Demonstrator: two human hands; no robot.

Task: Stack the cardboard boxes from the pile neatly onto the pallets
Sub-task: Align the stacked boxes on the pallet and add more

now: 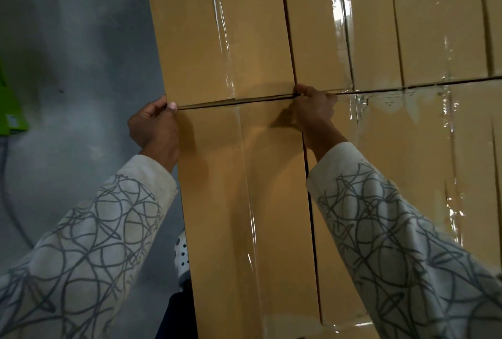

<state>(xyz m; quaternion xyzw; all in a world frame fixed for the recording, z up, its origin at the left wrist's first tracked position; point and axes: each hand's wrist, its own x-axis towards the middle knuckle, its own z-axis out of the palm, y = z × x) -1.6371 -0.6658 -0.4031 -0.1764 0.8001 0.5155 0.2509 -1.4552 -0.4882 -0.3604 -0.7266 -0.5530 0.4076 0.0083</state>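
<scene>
The left hand (154,124) and right hand (315,107), set apart, are gripping the far corners of a long tan cardboard box (244,189) lying at the left edge of the stacked boxes (380,26). It is looking stiff and probably light enough to shift; its glossy clear tape (251,230) is likely slick, so the corners seem the safest hold.

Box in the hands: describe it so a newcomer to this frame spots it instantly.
Start from the block of tan cardboard boxes filling the right of the head view, beside the grey floor. The near-left box lies on the block's left edge, closest to the camera. Only it has its far corners gripped by the left hand and right hand.
</scene>
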